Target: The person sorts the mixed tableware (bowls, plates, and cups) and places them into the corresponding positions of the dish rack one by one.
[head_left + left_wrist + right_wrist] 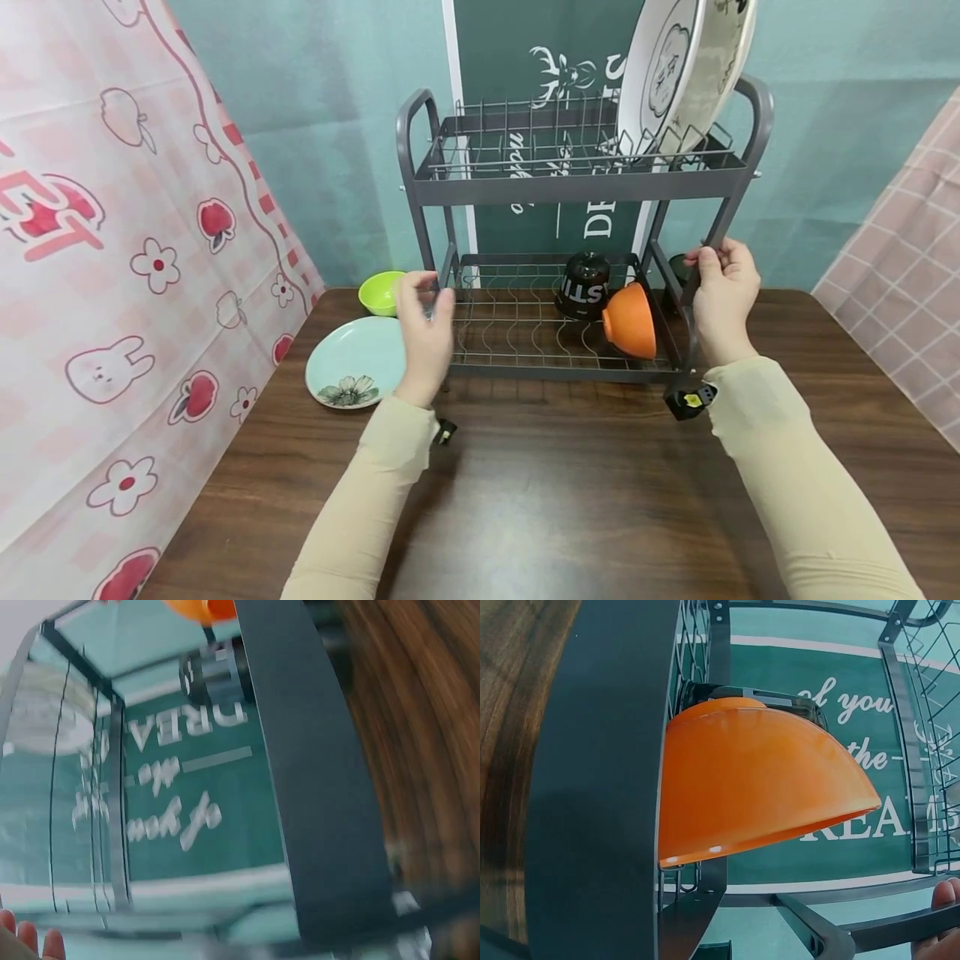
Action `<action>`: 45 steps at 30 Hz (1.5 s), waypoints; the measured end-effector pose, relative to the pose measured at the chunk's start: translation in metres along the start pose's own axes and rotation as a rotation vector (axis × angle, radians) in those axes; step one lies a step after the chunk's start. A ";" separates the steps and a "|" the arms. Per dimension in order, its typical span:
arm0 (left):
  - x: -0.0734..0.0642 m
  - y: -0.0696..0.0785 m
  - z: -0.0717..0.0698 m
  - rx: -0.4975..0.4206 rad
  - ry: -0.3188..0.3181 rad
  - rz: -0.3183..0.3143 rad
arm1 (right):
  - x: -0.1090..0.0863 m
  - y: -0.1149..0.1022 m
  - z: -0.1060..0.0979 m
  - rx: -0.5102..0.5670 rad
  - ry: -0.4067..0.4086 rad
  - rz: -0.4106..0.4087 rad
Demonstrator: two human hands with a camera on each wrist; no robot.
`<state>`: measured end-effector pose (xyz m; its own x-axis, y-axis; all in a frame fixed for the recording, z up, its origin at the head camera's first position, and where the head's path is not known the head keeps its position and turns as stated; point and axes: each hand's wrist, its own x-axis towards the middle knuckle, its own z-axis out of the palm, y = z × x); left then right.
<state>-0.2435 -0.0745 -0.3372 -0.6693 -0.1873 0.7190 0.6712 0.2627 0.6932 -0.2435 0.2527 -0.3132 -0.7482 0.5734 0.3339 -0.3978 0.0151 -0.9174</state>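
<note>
A dark grey two-tier dish rack (577, 190) stands on the wooden table. My right hand (723, 296) grips its right front post, fingers and thumb curled around the metal. Beside the left front post is my left hand (425, 337), thumb and fingers spread apart with nothing held. On the lower tier, an orange bowl (632, 322) leans on its side at the right. Next to it sits a black cup (585, 287) with white lettering. Two large plates, a white one (660, 75) and a cream one (716, 75), stand upright at the right of the upper tier.
Left of the rack, a pale blue oval plate (352, 354) with a flower print lies on the table (555, 483). Behind it is a lime green bowl (380, 293). A dark object (677, 271) shows behind the right post. Patterned cloths (150, 333) hang around the table.
</note>
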 end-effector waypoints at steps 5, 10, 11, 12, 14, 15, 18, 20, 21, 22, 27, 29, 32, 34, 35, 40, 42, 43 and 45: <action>0.005 -0.016 -0.039 0.053 0.202 -0.204 | 0.006 0.005 0.000 0.026 -0.012 0.003; 0.000 -0.032 -0.083 0.168 0.334 -0.493 | 0.008 0.008 0.000 0.082 -0.041 0.003; -0.001 -0.034 -0.091 0.170 0.342 -0.550 | 0.009 0.008 0.000 0.090 -0.053 0.001; -0.003 -0.036 -0.098 0.158 0.352 -0.605 | 0.009 0.009 0.000 0.102 -0.065 -0.003; -0.007 -0.040 -0.110 0.124 0.366 -0.690 | 0.009 0.009 -0.001 0.124 -0.086 -0.009; -0.009 -0.042 -0.115 0.110 0.374 -0.727 | 0.009 0.009 -0.002 0.145 -0.091 -0.014; -0.015 -0.048 -0.129 0.032 0.403 -0.823 | 0.009 0.011 -0.001 0.199 -0.089 -0.033; -0.020 -0.053 -0.136 0.007 0.386 -0.899 | 0.010 0.012 0.000 0.217 -0.078 -0.047; -0.022 -0.055 -0.140 0.011 0.366 -0.941 | 0.011 0.012 0.000 0.219 -0.072 -0.052; -0.024 -0.057 -0.143 0.016 0.339 -0.979 | 0.011 0.013 0.001 0.213 -0.069 -0.057; -0.034 -0.065 -0.154 0.123 0.163 -1.143 | 0.012 0.015 0.001 0.172 -0.071 -0.054; -0.037 -0.066 -0.157 0.121 0.110 -1.176 | 0.012 0.016 0.001 0.163 -0.077 -0.052; -0.039 -0.066 -0.159 0.011 0.068 -1.210 | 0.012 0.016 0.001 0.157 -0.084 -0.049; -0.040 -0.066 -0.160 -0.108 0.070 -1.239 | 0.012 0.016 0.000 0.157 -0.085 -0.049; -0.039 -0.066 -0.161 -0.178 0.082 -1.258 | 0.012 0.016 0.001 0.156 -0.086 -0.048; -0.036 -0.070 -0.162 -0.477 0.158 -1.363 | 0.011 0.014 0.001 0.155 -0.092 -0.040; -0.035 -0.072 -0.163 -0.553 0.167 -1.383 | 0.010 0.013 0.001 0.158 -0.098 -0.036; -0.035 -0.073 -0.164 -0.576 0.172 -1.385 | 0.010 0.013 0.001 0.160 -0.100 -0.036; -0.035 -0.074 -0.167 -0.570 0.167 -1.366 | 0.009 0.013 0.001 0.161 -0.101 -0.036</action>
<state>-0.2166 -0.2451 -0.4059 -0.8518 -0.0913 -0.5159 -0.3712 -0.5898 0.7172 -0.2563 0.2574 -0.3216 -0.7782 0.4894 0.3936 -0.4993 -0.1020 -0.8604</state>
